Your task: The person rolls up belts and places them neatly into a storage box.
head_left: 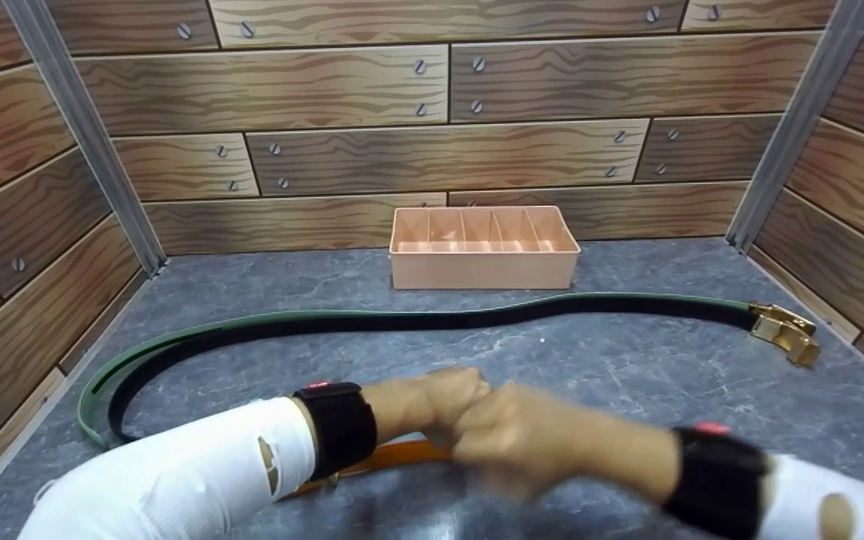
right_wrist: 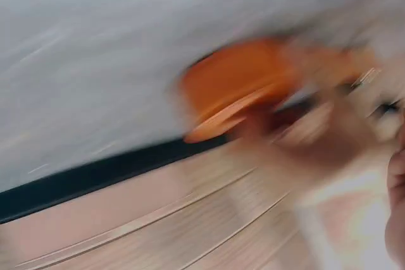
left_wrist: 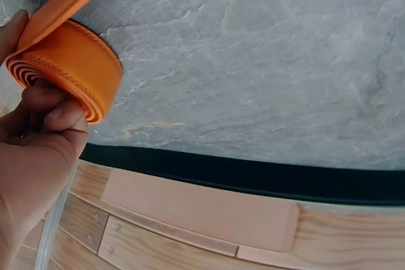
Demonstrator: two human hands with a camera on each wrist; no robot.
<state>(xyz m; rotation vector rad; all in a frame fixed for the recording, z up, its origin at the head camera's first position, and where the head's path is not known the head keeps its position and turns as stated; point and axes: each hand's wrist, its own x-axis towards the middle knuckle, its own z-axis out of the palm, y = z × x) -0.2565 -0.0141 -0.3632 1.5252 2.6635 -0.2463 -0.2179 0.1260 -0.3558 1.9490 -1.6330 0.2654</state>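
Note:
An orange belt is wound into a flat roll, with a loose strap leading away from it. My left hand grips the roll; in the left wrist view its fingertips reach into the coiled layers. My right hand, blurred, is curled right beside the left hand and overlaps it in the head view. Its fingers show at the right edge of the right wrist view; I cannot tell whether they hold the belt. The hands largely hide the roll in the head view, where part of the orange strap shows below the left wrist.
A long belt, black and green, curves across the grey table and loops at the left. Its gold buckle lies at the right. Behind it stands a pink box with several compartments. Wood-patterned walls enclose the back and sides.

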